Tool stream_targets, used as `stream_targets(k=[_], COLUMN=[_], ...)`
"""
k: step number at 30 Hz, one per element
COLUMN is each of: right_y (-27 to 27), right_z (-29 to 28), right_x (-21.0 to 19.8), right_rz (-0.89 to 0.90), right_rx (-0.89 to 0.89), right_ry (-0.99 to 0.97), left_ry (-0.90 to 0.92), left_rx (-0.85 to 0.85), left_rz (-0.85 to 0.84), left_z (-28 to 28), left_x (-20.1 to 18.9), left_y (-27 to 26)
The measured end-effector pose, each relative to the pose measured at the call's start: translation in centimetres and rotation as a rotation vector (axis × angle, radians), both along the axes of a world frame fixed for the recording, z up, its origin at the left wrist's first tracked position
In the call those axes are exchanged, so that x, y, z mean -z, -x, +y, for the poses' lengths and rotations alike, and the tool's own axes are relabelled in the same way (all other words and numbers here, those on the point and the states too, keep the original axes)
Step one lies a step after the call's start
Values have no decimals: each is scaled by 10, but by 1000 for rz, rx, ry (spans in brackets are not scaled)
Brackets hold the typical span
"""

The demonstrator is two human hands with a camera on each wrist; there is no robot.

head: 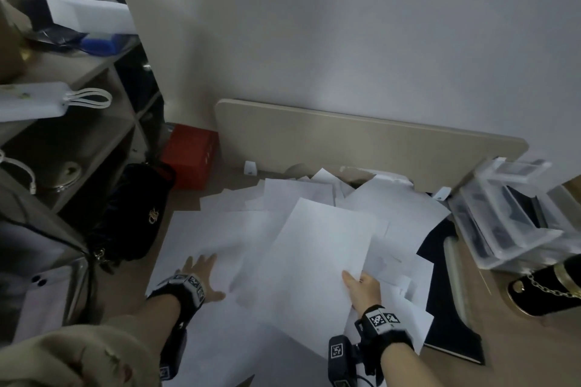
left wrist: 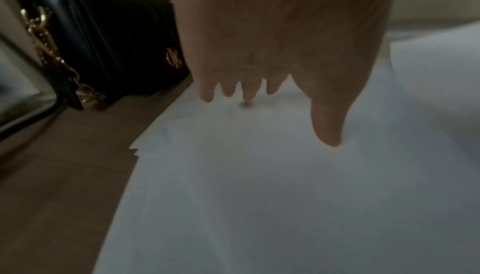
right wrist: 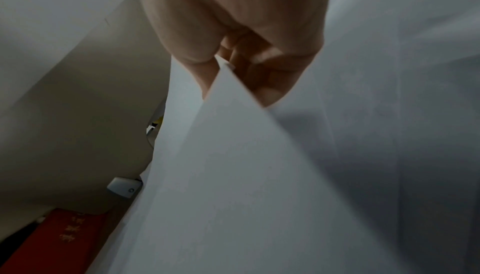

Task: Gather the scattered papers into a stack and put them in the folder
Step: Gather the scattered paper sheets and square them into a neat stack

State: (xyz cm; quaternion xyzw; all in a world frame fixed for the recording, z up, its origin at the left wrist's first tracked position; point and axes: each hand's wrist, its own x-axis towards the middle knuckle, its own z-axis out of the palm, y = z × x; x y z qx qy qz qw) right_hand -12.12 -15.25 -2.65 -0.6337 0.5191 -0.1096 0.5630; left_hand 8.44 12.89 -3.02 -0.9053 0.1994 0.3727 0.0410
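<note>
Left hand (head: 201, 273): flat, fingers straight, pressing loose papers (head: 239, 229) on counter (head: 503, 324); sheets thin, slick, liable to slide or crease. Right hand (head: 364, 287): grip pinching raised sheet (head: 320, 261) at near corner; floppy, may buckle, slip. Dark flat folder (head: 446, 308), right, mostly buried.

A plain grey wall (head: 345, 25) backs the wooden desk (head: 518, 339) (dimly lit), shelving unit (head: 103, 72) at left.

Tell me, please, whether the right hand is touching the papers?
Touching: the right wrist view shows the right hand pinching the papers, a sheet's edge held between thumb and fingers.
</note>
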Motion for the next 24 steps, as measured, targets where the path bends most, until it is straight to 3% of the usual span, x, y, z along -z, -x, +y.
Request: stream_targets(k=[7, 10, 14, 18, 24], right_y=[10, 15, 21, 27, 34], right_z=[5, 4, 1, 1, 6], right_x=[7, 11, 21, 27, 22], right_rz=[9, 19, 50, 74, 83], right_rx=[-6, -1, -14, -6, -58], right_ry=[-10, -14, -36, -55, -67], left_ry=[74, 163, 139, 102, 93], left_rx=[-11, -20, -136, -233, -174], left_rz=[12, -118, -263, -149, -163], left_z=[-9, -18, -19, -10, -21], left_x=[14, 9, 1, 11, 3], left_y=[25, 30, 23, 11, 27])
